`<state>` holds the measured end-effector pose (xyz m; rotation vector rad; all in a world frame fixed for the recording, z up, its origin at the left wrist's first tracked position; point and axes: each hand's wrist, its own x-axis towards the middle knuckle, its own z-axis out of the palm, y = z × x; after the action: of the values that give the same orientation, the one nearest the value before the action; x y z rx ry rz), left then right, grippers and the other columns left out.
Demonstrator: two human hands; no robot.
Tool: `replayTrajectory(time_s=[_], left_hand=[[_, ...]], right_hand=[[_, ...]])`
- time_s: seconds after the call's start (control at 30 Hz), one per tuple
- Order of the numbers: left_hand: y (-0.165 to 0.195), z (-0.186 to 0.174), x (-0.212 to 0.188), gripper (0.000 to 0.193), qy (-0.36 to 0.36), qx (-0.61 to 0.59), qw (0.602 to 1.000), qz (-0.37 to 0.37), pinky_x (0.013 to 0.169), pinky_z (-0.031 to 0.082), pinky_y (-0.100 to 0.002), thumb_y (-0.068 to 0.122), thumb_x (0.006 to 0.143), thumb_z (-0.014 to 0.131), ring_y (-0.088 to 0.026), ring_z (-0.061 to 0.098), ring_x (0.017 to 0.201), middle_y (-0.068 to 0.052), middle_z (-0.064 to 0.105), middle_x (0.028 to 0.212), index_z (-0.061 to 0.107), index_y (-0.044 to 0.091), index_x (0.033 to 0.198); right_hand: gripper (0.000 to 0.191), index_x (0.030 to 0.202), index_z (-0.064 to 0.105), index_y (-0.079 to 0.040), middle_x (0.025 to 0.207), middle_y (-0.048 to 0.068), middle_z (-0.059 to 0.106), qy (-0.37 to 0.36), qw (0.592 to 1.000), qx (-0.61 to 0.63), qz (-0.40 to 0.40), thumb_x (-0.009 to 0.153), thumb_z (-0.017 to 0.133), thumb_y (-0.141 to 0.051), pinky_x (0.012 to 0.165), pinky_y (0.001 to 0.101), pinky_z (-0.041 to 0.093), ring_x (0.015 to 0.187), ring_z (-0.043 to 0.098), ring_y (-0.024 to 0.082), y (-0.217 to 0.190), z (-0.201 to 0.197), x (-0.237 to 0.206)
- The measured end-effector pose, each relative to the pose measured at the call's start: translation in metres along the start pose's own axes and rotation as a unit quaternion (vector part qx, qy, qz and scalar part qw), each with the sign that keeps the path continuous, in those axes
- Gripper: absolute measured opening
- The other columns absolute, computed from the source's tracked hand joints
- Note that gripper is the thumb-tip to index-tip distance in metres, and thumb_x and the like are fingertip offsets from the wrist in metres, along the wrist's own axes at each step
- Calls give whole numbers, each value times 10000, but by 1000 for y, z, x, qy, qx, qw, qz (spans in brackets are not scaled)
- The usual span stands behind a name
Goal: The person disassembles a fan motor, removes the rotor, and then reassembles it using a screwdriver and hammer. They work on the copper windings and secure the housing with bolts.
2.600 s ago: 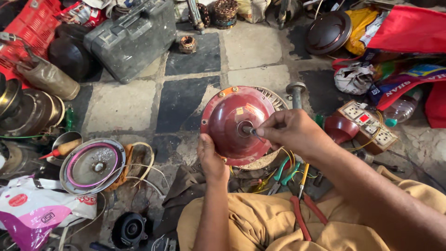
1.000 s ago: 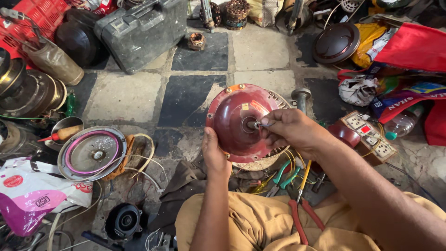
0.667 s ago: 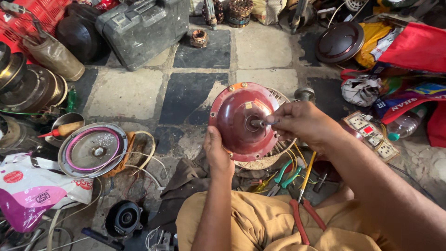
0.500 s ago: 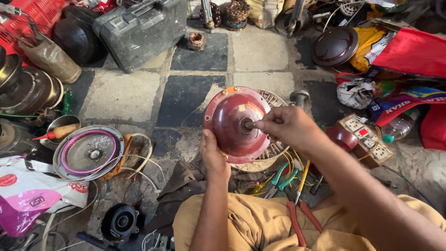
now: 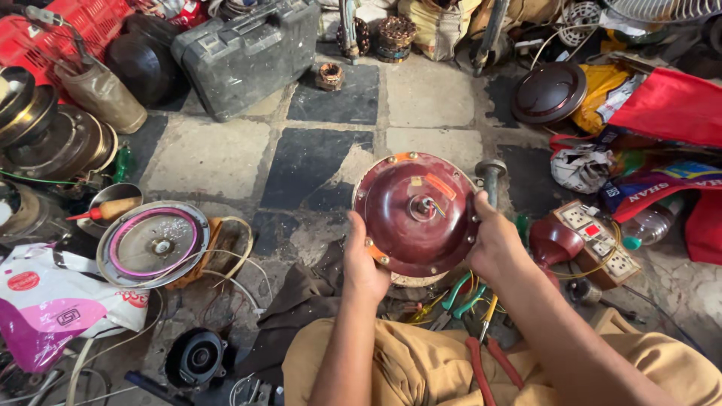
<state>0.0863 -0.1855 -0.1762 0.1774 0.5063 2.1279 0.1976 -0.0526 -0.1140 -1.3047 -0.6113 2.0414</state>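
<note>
I hold a dark red round fan motor housing (image 5: 416,214) upright in front of me, over my lap. My left hand (image 5: 362,259) grips its lower left rim. My right hand (image 5: 492,237) grips its right rim. Short coloured wires stick out of the hub at the housing's centre. An orange strip sits on its upper right face. Pliers with green handles (image 5: 460,295) and red-handled pliers (image 5: 481,359) lie just below the housing, by my knees.
A silver fan cover with a pink ring (image 5: 154,243) lies on the left. A grey tool case (image 5: 244,51) and a red crate (image 5: 71,26) are at the back left. An extension socket board (image 5: 598,242) lies on the right, next to a red funnel-shaped part (image 5: 555,239).
My right hand has left the hub at the centre and moved out to the housing's right rim. The housing now faces me more squarely.
</note>
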Motion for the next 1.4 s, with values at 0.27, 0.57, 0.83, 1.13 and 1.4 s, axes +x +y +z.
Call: replayTrajectory(time_s=[0.27,0.57,0.83,1.13,1.4], left_hand=[[-2,7,24,428,89,12,996,12,948,564,-395,291,1027,479,-229,680,1098,-124,679,1273,601,37,1350],[-9,1,15,492,-24,114,986,120,1059,508,-422,326,1046,508,-230,604,1243,-109,608,1393,520,49,1452],[-4,-2,3,805,-81,-128,986,-75,1152,376,-546,716,916,429,-320,471,1401,-85,505,1528,467,172,1509],[-14,-23,3,643,-55,-119,991,8,1115,445,-526,559,900,591,-310,567,1301,-99,611,1407,601,129,1378],[-15,-26,7,637,-48,-102,993,29,1113,457,-519,567,910,606,-286,567,1304,-78,598,1415,560,144,1385]], right_hand=[[260,1036,689,-99,1025,61,727,-77,993,-16,-85,1037,565,-327,904,446,590,917,707,217,-13,13,-2],[230,1048,663,-100,990,65,735,-95,993,-49,-55,1039,599,-321,854,432,591,864,710,212,-20,8,6],[235,1054,644,-128,960,68,723,-95,995,-39,9,990,616,-353,824,468,594,839,706,214,-23,5,4],[211,1063,626,-141,942,68,717,-153,987,17,40,1033,569,-342,829,465,606,820,709,210,-11,-6,4],[230,1086,620,-158,1031,84,710,-143,990,6,21,1031,537,-366,883,476,592,902,708,226,-5,-7,-1]])
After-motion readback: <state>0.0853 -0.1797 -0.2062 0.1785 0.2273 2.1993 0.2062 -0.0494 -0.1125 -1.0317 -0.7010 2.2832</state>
